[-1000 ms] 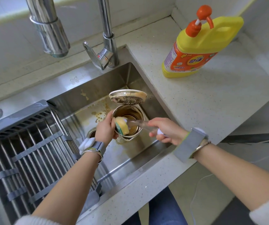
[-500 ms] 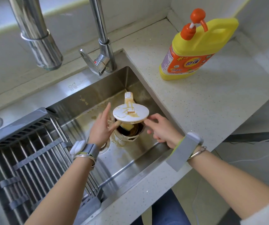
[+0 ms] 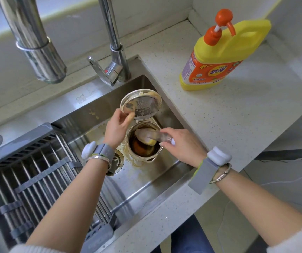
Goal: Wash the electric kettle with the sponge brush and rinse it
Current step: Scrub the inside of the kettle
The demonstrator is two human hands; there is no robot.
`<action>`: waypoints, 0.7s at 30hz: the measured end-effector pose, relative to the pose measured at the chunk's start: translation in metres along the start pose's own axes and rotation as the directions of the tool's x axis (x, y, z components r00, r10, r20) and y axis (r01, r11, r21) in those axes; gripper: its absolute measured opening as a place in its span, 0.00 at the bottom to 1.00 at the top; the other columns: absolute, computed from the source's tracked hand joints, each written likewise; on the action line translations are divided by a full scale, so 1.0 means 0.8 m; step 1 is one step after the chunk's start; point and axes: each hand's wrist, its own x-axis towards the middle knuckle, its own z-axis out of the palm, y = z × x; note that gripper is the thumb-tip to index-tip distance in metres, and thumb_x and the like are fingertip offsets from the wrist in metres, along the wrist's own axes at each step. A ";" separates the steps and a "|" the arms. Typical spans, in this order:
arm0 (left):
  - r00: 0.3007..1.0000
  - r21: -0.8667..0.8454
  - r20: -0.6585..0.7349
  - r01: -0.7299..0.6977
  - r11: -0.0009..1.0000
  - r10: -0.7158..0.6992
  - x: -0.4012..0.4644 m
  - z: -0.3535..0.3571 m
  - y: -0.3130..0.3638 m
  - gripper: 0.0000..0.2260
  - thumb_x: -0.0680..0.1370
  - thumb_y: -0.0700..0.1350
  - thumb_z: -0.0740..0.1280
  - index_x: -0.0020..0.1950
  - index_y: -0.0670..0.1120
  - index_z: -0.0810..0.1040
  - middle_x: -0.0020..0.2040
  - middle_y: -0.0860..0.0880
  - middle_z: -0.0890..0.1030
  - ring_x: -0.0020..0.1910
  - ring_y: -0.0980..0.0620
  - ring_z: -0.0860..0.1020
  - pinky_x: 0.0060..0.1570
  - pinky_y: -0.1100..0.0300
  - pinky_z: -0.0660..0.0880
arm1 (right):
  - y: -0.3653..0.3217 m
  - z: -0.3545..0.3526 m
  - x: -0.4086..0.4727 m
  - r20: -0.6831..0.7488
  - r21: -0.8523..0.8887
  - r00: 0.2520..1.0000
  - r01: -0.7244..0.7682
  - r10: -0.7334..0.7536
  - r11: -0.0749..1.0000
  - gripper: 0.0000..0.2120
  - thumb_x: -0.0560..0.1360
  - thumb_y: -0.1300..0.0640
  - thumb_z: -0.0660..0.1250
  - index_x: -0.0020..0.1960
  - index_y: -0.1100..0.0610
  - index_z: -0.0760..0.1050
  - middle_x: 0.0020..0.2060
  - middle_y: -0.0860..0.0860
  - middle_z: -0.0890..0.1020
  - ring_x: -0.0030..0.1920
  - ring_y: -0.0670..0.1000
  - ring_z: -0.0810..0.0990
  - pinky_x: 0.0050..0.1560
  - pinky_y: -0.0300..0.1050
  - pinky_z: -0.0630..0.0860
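Inside kettle, sponge brush head mostly hidden.

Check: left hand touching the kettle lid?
Touching. Head view shows the left hand with its fingertips pressed on the raised kettle lid edge, holding it open.

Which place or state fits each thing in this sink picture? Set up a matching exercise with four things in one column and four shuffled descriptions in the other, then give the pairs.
Things:
1. kettle lid
2. sponge brush
3. detergent bottle
4. drying rack

Descriptions:
A. standing on the counter
B. held open by the left hand
C. across the left part of the sink
D. head inside the kettle, handle in the right hand

Pairs: 1-B, 2-D, 3-A, 4-C
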 end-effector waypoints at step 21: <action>0.992 0.495 0.123 -0.068 0.866 0.008 -0.043 0.019 -0.053 0.16 0.82 0.48 0.53 0.69 0.52 0.68 0.27 0.48 0.75 0.35 0.43 0.79 0.40 0.53 0.74 | -0.022 0.084 0.040 0.154 -0.457 0.987 0.038 0.036 0.889 0.15 0.80 0.50 0.55 0.63 0.56 0.67 0.52 0.58 0.79 0.50 0.61 0.79 0.40 0.48 0.68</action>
